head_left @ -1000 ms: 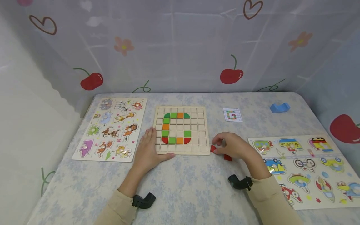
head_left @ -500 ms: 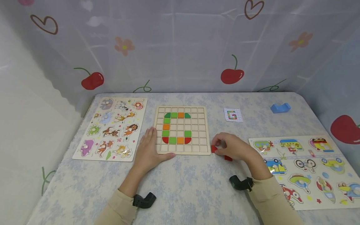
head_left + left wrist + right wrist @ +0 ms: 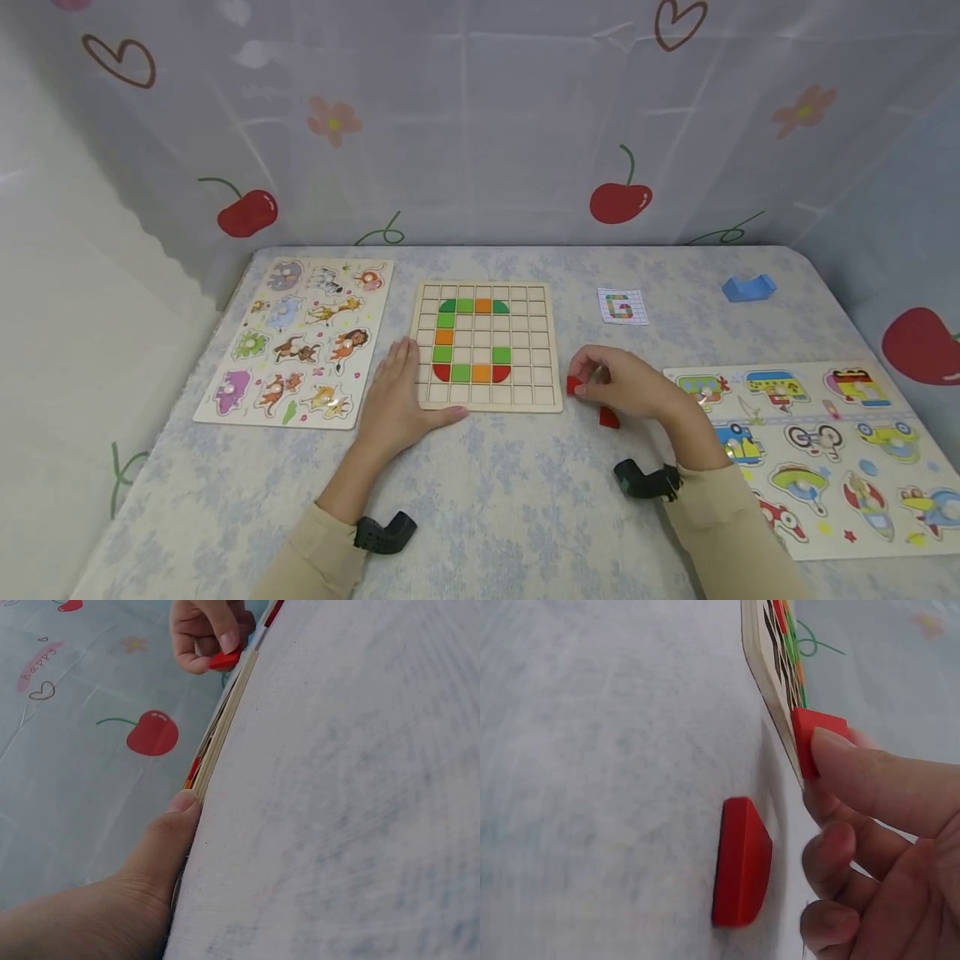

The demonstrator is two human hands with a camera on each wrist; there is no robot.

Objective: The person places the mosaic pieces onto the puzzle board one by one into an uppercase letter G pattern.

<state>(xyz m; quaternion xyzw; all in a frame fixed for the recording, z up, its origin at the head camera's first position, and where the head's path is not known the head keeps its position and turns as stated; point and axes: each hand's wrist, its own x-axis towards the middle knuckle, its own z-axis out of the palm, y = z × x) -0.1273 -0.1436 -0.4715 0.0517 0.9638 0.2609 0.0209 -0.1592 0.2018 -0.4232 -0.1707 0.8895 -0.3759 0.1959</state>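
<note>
— From the head view, what is staying hidden?

— Most of the red tile (image 3: 574, 384) that the right hand (image 3: 626, 389) is pinching; only a corner is peeking out past the fingertips, just beside the right edge of the grid board (image 3: 487, 347). A second red piece (image 3: 609, 417) is lying on the desk (image 3: 480, 492) partly under that hand. The left hand (image 3: 397, 402) is lying flat, fingers straight and together, pressing on the board's near left corner. The small pattern card (image 3: 622, 306) is too tiny to read in detail.

— And from the left wrist?

— The camera is looking along the desk, so the board (image 3: 225, 724) is showing only as a thin edge; its cells are out of sight. The left hand (image 3: 142, 862) is cut off, with just the thumb lying against the board's edge. Far off, the right hand (image 3: 206, 634) is pinching the red tile (image 3: 225, 658) between thumb and forefinger.

— The right wrist view?

— The right hand (image 3: 870, 840) is filling the corner, its thumb and a finger gripping the red tile (image 3: 814, 742), raised beside the board's edge (image 3: 769, 697). The other fingers are curling underneath. The second red piece (image 3: 740, 862) is lying free on the desk, apart from the fingers.
</note>
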